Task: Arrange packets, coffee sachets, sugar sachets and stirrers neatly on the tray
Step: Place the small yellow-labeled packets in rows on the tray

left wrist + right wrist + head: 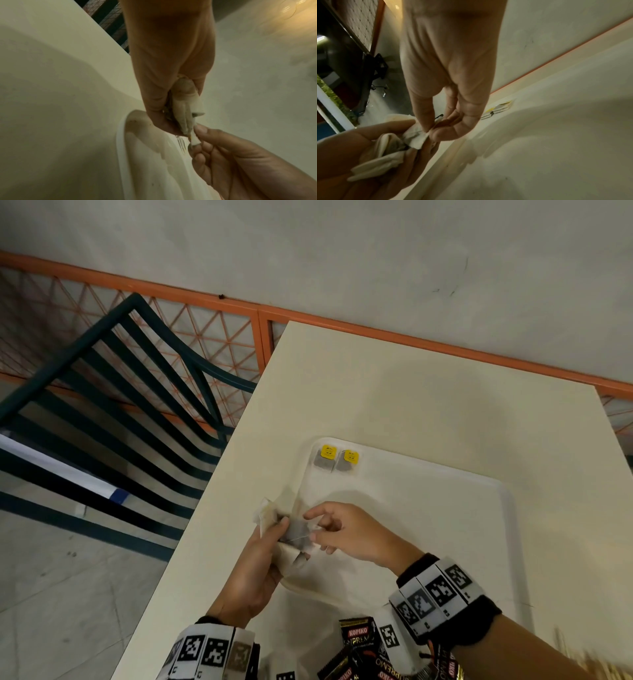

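A white tray point(445, 508) lies on the cream table point(376, 392). Two tea bags with yellow tags point(335, 460) lie side by side in its far left corner, also visible in the right wrist view point(498, 109). My left hand point(284, 539) grips a bundle of tea bags point(270, 511) above the tray's left rim point(121, 148). My right hand point(311, 527) pinches one tea bag point(416, 138) at the edge of that bundle between thumb and forefinger. The left wrist view shows the bundle point(185, 108) squeezed in my left hand point(171, 121).
Several black Kopiko coffee sachets point(359, 642) lie heaped at the near edge, partly under my right wrist. A dark green slatted chair point(113, 405) stands left of the table. An orange mesh fence point(205, 344) runs behind it. Most of the tray's floor is bare.
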